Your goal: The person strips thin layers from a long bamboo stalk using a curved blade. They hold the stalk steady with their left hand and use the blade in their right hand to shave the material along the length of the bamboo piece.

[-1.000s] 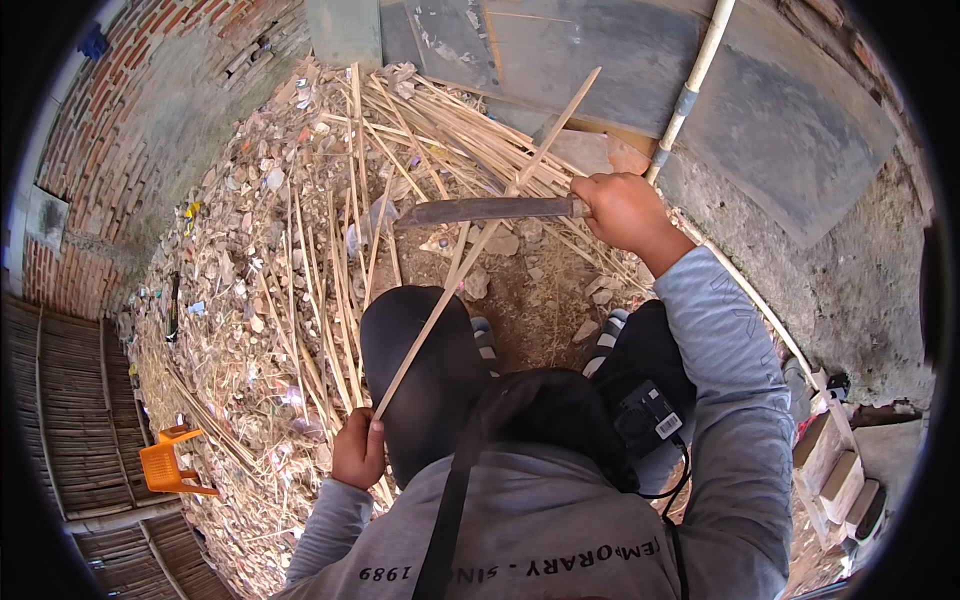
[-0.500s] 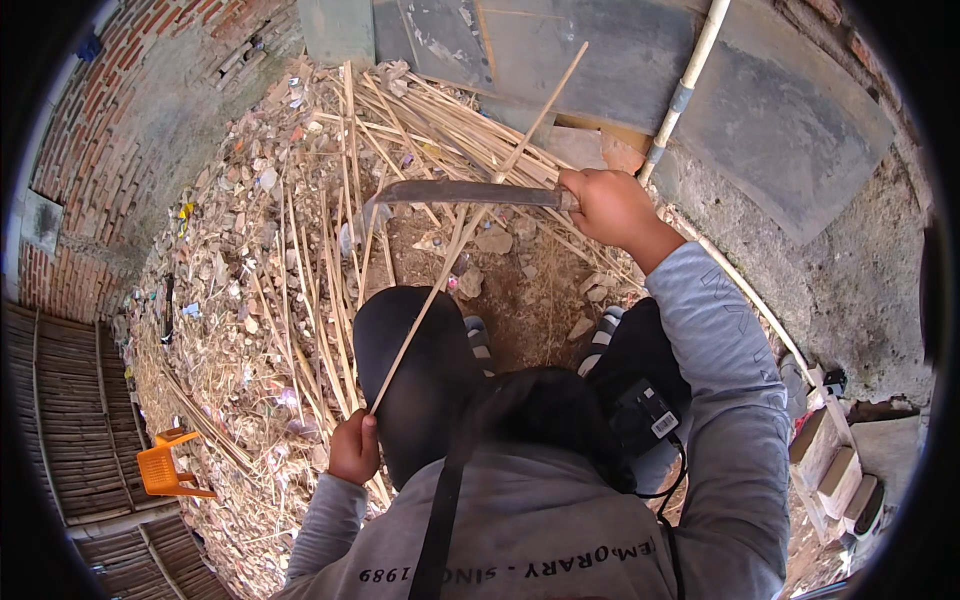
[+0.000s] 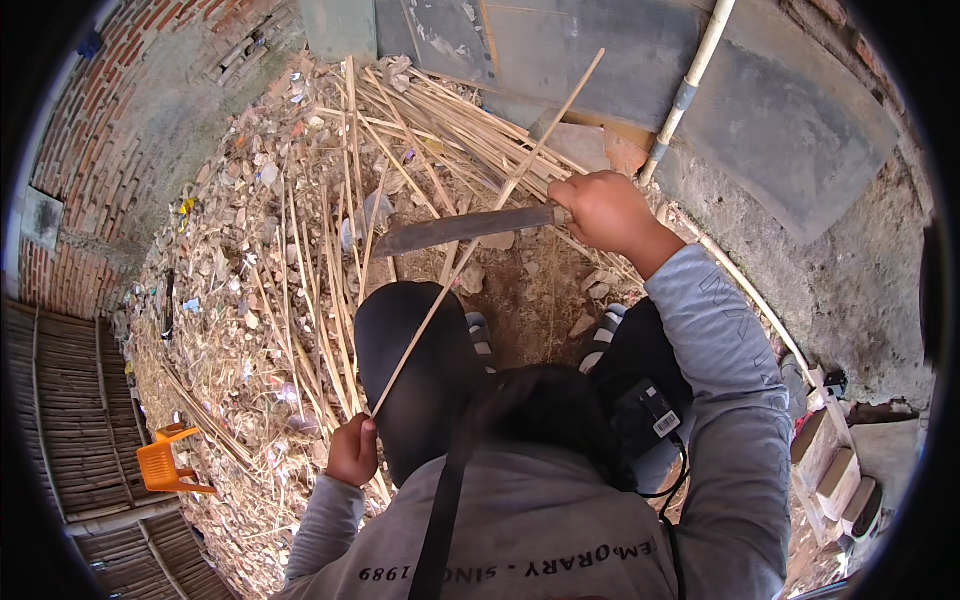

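A long, thin bamboo strip (image 3: 540, 142) slants from lower left to upper right across my dark-clothed knee. Its near end is pinched between the thumb and fingers of my left hand (image 3: 353, 449), beside that knee. My right hand (image 3: 606, 212) is wrapped round the handle of a machete (image 3: 465, 229), whose broad, dark blade points left. The blade crosses the strip beyond my knees; whether its edge touches the strip I cannot tell. Part of the handle is hidden inside my fist.
Many loose bamboo strips (image 3: 460, 115) lie piled ahead and to the left, over rubble-strewn ground (image 3: 225, 300). An orange plastic chair (image 3: 160, 465) stands at the left. Grey panels (image 3: 790, 130) and a pale pole (image 3: 690, 85) lean at the far right. Blocks (image 3: 838, 485) sit at the right.
The machete's blade has tilted, its tip dropping nearer to me. My right hand has shifted slightly, and the strip's far end has swung a little to the right. My left hand stays in place.
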The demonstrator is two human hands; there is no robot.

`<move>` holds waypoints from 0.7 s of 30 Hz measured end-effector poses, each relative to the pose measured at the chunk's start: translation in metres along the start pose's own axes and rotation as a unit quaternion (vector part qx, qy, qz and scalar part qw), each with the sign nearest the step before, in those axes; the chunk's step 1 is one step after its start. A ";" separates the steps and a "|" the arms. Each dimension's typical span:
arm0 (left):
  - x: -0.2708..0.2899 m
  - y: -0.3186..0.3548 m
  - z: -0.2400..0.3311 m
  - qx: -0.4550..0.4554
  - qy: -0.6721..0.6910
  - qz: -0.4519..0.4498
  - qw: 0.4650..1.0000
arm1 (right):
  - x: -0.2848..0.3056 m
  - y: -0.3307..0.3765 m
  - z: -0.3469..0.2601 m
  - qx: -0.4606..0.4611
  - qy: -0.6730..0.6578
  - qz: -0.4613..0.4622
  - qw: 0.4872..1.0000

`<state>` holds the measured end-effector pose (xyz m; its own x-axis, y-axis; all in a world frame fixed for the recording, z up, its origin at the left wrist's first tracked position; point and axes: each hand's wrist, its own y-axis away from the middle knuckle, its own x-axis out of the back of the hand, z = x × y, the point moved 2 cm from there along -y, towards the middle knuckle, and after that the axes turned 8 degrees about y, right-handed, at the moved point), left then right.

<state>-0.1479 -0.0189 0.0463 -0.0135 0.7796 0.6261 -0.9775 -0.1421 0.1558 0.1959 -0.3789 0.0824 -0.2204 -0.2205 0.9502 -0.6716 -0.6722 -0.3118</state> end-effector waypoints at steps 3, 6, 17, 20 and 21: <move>0.002 0.000 -0.001 -0.003 -0.019 -0.011 1.000 | 0.002 -0.005 -0.008 0.105 0.033 -0.019 0.994; 0.003 0.004 -0.007 0.000 -0.015 -0.017 1.000 | -0.003 -0.004 0.028 -0.088 -0.016 -0.028 0.996; 0.002 0.004 -0.012 -0.011 -0.022 0.005 1.000 | 0.005 0.006 0.011 0.007 0.012 -0.005 1.000; 0.004 0.007 -0.015 -0.017 -0.021 0.011 1.000 | 0.005 -0.001 0.006 0.052 0.000 -0.027 0.998; 0.004 0.008 -0.017 -0.018 -0.022 0.008 1.000 | 0.001 0.000 0.018 -0.008 -0.015 -0.020 1.000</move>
<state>-0.1595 -0.0060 0.0370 -0.0200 0.7494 0.6618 -0.9844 -0.1305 0.1180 0.2084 -0.3922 0.0838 -0.1712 -0.2145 0.9616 -0.6908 -0.6698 -0.2724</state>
